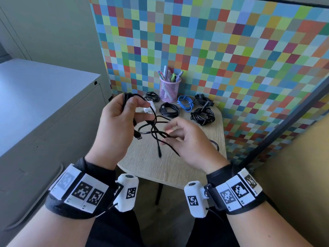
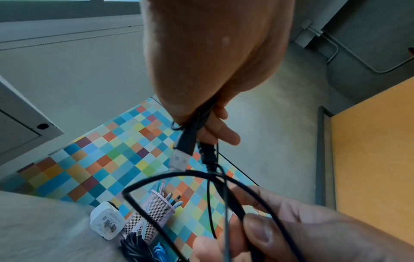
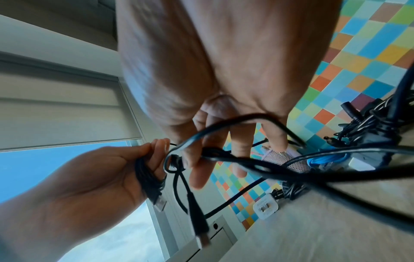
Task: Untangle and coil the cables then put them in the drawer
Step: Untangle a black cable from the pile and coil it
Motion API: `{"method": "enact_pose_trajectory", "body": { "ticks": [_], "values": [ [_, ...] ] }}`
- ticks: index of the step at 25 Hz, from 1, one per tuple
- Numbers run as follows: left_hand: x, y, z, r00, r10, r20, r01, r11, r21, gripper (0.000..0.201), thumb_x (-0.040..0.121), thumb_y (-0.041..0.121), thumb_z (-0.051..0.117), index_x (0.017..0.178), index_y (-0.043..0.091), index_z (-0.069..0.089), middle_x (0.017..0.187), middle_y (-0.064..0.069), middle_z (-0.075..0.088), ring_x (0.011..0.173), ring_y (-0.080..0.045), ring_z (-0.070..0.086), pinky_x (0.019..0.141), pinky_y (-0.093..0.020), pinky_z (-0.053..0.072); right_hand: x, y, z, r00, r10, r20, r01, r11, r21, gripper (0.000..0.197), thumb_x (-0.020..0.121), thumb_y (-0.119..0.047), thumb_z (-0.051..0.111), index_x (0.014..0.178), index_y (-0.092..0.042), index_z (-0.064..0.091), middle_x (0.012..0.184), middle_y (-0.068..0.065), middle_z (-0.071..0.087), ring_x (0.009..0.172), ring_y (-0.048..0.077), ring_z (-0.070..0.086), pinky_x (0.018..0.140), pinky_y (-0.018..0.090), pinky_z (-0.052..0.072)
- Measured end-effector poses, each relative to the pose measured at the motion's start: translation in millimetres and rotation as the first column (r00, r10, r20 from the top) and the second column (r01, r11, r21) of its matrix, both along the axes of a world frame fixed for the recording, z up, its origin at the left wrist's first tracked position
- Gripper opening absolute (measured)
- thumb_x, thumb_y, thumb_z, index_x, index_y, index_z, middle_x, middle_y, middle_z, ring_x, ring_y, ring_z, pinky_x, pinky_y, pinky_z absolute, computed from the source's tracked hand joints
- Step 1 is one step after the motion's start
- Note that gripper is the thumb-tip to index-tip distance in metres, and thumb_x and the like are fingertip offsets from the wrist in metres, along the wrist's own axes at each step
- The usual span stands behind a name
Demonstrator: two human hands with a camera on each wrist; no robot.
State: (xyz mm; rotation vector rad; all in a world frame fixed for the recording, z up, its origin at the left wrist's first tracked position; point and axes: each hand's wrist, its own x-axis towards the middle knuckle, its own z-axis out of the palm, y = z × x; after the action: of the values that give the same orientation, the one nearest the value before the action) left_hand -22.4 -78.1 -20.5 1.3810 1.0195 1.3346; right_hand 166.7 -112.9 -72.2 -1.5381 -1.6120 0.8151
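A tangled black cable (image 1: 154, 130) hung above the counter (image 1: 187, 168), its coiled part gripped in the left hand (image 1: 114, 125). The right hand (image 1: 188, 141) pinched loose strands. Coiled cables (image 1: 168, 109) lay farther back beside a pink pen cup (image 1: 169, 90).

Pink mesh pen cup (image 1: 169, 90) with markers, white charger (image 1: 150, 106), checkered partition (image 1: 213, 50).

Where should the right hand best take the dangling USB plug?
Probably on the black plug body just behind its metal tip, coming from the right: it hangs free below the left hand, tip pointing down, and the right hand is beside it.
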Motion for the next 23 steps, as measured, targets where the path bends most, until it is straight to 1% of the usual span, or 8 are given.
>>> {"method": "enact_pose_trajectory", "body": {
  "ticks": [2, 5, 8, 9, 12, 16, 19, 23],
  "values": [
    [-2.4, 1.6, -1.4, 0.999, 0.026, 0.027, -0.025, 0.999, -0.024, 0.026, 0.111, 0.015, 0.042, 0.098, 0.010, 0.064, 0.107, -0.005, 0.077, 0.085, -0.026, 0.078, 0.084, -0.068, 0.053, 0.6, -1.4, -0.9, 1.000, 0.023, 0.004, -0.023, 1.000, 0.000, 0.025, 0.094, -0.020, 0.076, 0.106, -0.040, 0.066, 0.094, -0.010, 0.079, 0.103, 0.001, 0.069, 0.094, 0.027, 0.050],
    [-3.7, 2.5, -6.0, 0.999, 0.050, 0.014, -0.049, 0.998, -0.040, 0.027, 0.111, 0.014, 0.042, 0.097, 0.010, 0.064, 0.107, -0.003, 0.078, 0.085, -0.026, 0.078, 0.098, -0.057, 0.055, -0.4, -4.2, 1.0, 0.996, 0.083, 0.041, -0.085, 0.995, 0.050, 0.019, 0.092, -0.011, 0.078, 0.099, -0.028, 0.079, 0.100, -0.016, 0.077, 0.099, -0.010, 0.067, 0.096, 0.018, 0.048],
    [-4.1, 4.1, -11.5, 0.998, 0.067, 0.014, -0.066, 0.996, -0.054, 0.026, 0.111, 0.015, 0.043, 0.098, 0.009, 0.064, 0.108, -0.003, 0.078, 0.086, -0.027, 0.078, 0.097, -0.060, 0.054, 4.0, -5.7, 4.4, 0.989, 0.100, 0.105, -0.108, 0.992, 0.072, 0.024, 0.087, -0.010, 0.082, 0.092, -0.033, 0.079, 0.121, -0.019, 0.068, 0.112, -0.005, 0.064, 0.108, 0.019, 0.041],
    [-4.6, 5.6, -12.1, 0.996, 0.076, 0.036, -0.074, 0.995, -0.061, 0.025, 0.111, 0.015, 0.043, 0.098, 0.009, 0.064, 0.109, -0.004, 0.078, 0.087, -0.027, 0.078, 0.096, -0.064, 0.052, 5.4, -7.2, 4.5, 0.987, 0.119, 0.110, -0.125, 0.991, 0.053, 0.029, 0.087, -0.010, 0.082, 0.088, -0.039, 0.077, 0.127, -0.019, 0.066, 0.118, 0.000, 0.063, 0.108, 0.019, 0.041],
    [-9.0, 14.2, -12.3, 0.988, 0.121, 0.097, -0.110, 0.988, -0.108, 0.025, 0.111, 0.016, 0.044, 0.100, 0.006, 0.065, 0.110, -0.007, 0.077, 0.092, -0.028, 0.078, 0.092, -0.074, 0.047, 4.5, -13.5, 3.8, 0.982, 0.171, 0.084, -0.172, 0.985, -0.002, 0.032, 0.087, -0.006, 0.080, 0.084, -0.038, 0.074, 0.126, -0.019, 0.067, 0.123, -0.010, 0.056, 0.099, 0.003, 0.036],
    [-14.8, 20.7, -16.8, 0.981, 0.184, 0.067, -0.177, 0.979, -0.103, 0.026, 0.110, 0.018, 0.044, 0.099, 0.010, 0.066, 0.108, -0.002, 0.078, 0.093, -0.027, 0.078, 0.080, -0.067, 0.055, 10.9, -9.8, -1.7, 0.994, 0.081, 0.070, -0.081, 0.997, -0.005, 0.028, 0.094, -0.005, 0.072, 0.088, -0.032, 0.069, 0.102, -0.013, 0.078, 0.102, 0.000, 0.070, 0.097, 0.020, 0.052],
    [-19.2, 19.3, -16.6, 0.964, 0.245, 0.100, -0.242, 0.969, -0.043, 0.027, 0.110, 0.018, 0.043, 0.096, 0.012, 0.065, 0.099, 0.002, 0.079, 0.093, -0.027, 0.078, 0.064, -0.043, 0.061, 16.3, -5.1, -5.2, 0.995, -0.025, 0.096, 0.028, 0.999, -0.036, 0.019, 0.097, -0.010, 0.069, 0.095, -0.029, 0.071, 0.092, -0.011, 0.078, 0.093, 0.003, 0.072, 0.091, 0.030, 0.056],
    [-19.5, 10.2, -6.0, 0.972, 0.155, 0.177, -0.172, 0.981, 0.086, 0.027, 0.111, 0.013, 0.041, 0.098, 0.005, 0.063, 0.097, -0.001, 0.077, 0.095, -0.031, 0.077, 0.077, -0.040, 0.064, 15.7, -6.1, -3.7, 0.987, -0.012, 0.161, 0.035, 0.990, -0.137, 0.027, 0.097, -0.017, 0.071, 0.113, -0.038, 0.075, 0.114, -0.016, 0.074, 0.112, 0.002, 0.067, 0.103, 0.027, 0.051]
  ]
}}
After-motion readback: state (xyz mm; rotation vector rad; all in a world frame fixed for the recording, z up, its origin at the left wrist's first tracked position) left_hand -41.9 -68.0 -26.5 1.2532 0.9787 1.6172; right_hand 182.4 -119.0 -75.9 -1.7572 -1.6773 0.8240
